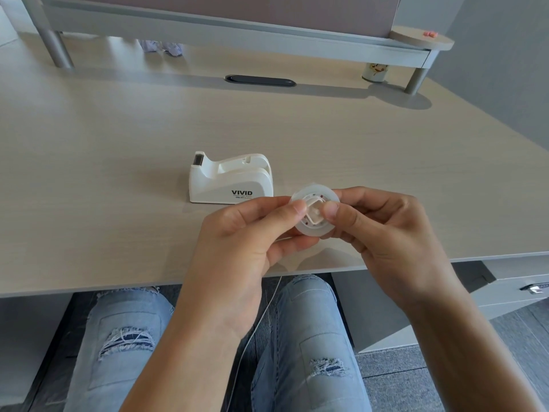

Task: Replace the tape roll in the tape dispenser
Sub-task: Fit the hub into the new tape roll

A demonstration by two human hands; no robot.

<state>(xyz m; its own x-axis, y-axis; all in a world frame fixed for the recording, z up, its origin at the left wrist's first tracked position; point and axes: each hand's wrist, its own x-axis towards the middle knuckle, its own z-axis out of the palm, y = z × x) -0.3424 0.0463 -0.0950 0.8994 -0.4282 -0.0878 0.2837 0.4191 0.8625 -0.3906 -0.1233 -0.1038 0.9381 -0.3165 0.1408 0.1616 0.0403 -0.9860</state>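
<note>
Both grips are closed on the same thing: our left hand point(237, 230) and our right hand point(383, 230) pinch the tape roll point(315, 212) from each side, just above the near edge of the bench point(118, 150). It is a clear roll with a small white hub point(312, 215) in its hole, and our two thumbs press right on that hub. We think we are either pushing the hub into the roll or popping it out; we cannot tell which. If we push crooked, the hub could jam or tip sideways, and then the roll would not spin well. If our thumbs slip, the little hub could pop free and drop past the bench edge onto our knees point(300, 337) or the floor, because we hold it so close to that edge. The clear tape is slick, so the roll itself could slide out too. We cannot see the loose end of the tape, so it may be hard to find later, or it could stick to our fingers. Just behind our hands the white tape dispenser point(231, 181) sits on the bench with its cradle empty and open on top. If we bump it with a knuckle it could slide away. Its cutter point(198, 160) at the far left end looks sharp, so we should keep our fingers off it.
</note>
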